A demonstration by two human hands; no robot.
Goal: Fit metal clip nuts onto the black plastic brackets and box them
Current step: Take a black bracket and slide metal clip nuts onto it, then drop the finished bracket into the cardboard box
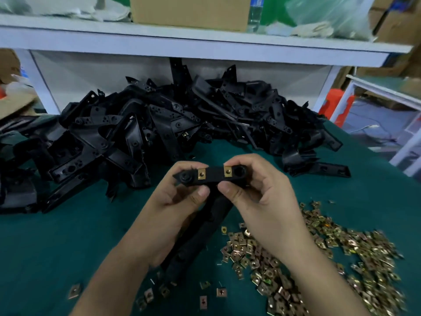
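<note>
Both hands pinch one black bracket (214, 176) above the green surface (68, 236), the left hand (175, 201) at its left end and the right hand (257, 190) at its right, thumbs pressed under its top bar. Two brass clip nuts (201, 174) already sit on that bar, so fitting looks finished here. Next, likely, it goes to a box, though no packing box is in view, or another bracket comes from the pile (159, 124) and a nut from the loose heap (330, 258).

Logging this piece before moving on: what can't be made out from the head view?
All in the head view:
- held bracket: lower length partly hidden by the left hand and right hand.
- loose clip nuts, lower right: motion-blurred, uncountable.
- cardboard box on the shelf: cut off by the top edge, contents unseen.
</note>
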